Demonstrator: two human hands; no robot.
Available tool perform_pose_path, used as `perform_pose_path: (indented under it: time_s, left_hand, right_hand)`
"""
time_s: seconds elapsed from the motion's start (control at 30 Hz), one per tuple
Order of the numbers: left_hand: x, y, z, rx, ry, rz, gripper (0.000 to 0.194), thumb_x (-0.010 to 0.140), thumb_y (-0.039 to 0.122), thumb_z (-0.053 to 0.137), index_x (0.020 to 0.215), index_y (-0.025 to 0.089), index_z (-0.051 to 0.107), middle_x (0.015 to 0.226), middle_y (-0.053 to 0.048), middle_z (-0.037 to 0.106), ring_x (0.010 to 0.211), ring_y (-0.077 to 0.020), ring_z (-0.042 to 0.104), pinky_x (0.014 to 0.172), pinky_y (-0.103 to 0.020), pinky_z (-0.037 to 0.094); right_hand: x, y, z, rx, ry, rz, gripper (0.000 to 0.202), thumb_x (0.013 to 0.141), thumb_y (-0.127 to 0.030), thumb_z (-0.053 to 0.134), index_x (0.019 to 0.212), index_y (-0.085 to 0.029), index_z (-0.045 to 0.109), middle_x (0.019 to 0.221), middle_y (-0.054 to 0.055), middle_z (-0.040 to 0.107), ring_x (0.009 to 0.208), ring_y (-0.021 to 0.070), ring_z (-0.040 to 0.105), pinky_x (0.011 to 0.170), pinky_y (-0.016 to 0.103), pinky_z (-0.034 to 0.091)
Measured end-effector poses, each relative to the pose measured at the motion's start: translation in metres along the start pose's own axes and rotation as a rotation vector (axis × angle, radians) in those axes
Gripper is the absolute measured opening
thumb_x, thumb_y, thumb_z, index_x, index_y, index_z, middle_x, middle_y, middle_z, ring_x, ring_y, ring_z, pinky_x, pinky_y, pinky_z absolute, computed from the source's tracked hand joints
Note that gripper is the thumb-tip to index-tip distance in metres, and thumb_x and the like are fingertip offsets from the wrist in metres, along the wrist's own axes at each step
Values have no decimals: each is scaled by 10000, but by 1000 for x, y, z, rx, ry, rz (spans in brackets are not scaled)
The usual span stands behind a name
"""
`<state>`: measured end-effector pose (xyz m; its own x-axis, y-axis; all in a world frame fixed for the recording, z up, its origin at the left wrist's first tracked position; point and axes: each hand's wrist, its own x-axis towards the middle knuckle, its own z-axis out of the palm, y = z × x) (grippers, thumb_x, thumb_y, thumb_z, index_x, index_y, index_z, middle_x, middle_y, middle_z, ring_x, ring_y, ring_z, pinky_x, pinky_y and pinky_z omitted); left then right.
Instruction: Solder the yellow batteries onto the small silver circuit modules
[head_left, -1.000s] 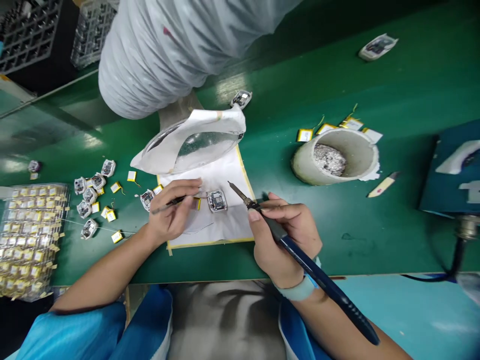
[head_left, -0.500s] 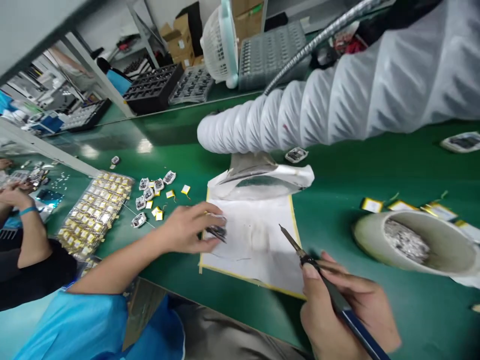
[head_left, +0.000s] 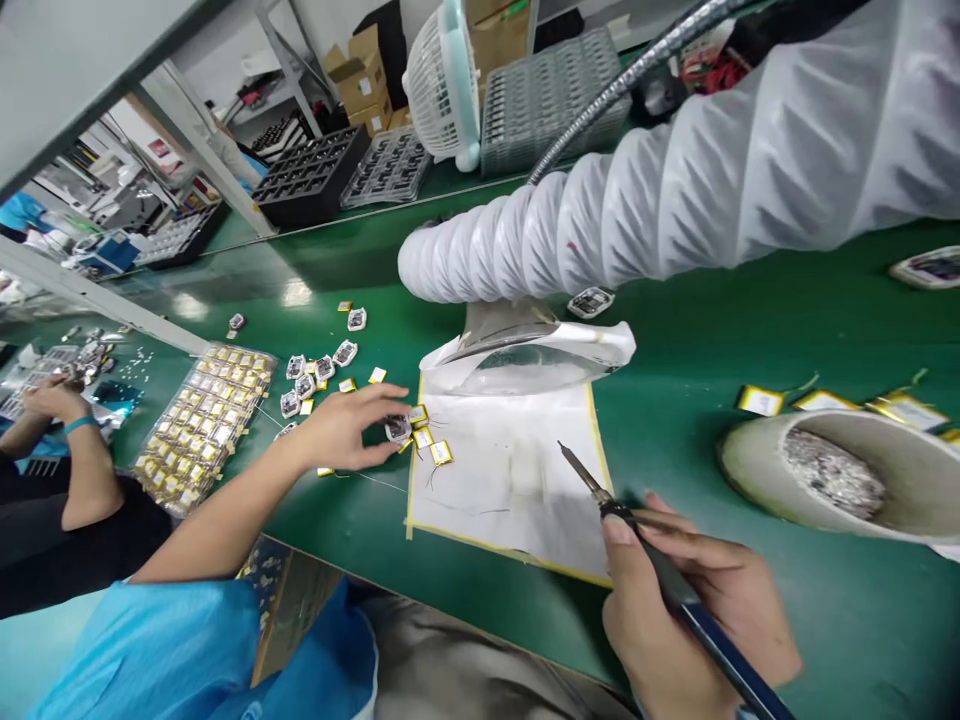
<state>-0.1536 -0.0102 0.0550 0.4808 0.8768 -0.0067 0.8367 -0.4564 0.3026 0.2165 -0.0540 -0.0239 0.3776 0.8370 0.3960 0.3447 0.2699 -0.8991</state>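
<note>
Handling this step well is probably depending on gripping the unit (head_left: 396, 428) by its pale rim rather than its exposed inside, and on keeping fingers and iron (head_left: 675, 585) clear of the thin leads of the batteries (head_left: 441, 452). The unit is showing just off the edge of the paper (head_left: 480, 480), between nine and ten o'clock, with the batteries sitting at its three o'clock. The left hand (head_left: 345, 430) is slanting in from eight o'clock, back uppermost, thumb and fingers parted and straddling the unit; whether they are pressing it, I cannot tell. The right hand (head_left: 660, 632) is clasping the iron pen-fashion, the tip pointing between ten and eleven o'clock, apparently hovering over the paper.
</note>
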Motion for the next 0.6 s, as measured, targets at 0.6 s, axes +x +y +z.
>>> perform_pose_path:
  time_s: [0.6]
  left_hand:
    - [44,110,58,125,58,-43,429,1022,402,693,1439,303,703,1148,-61,737,910,-215,770,671,-302,576]
  right_hand:
    - [2,9,-25,-65,110,-35,279,972,-458,847,901,-242,686,805,-16,720,845,240,824,1032,521,699]
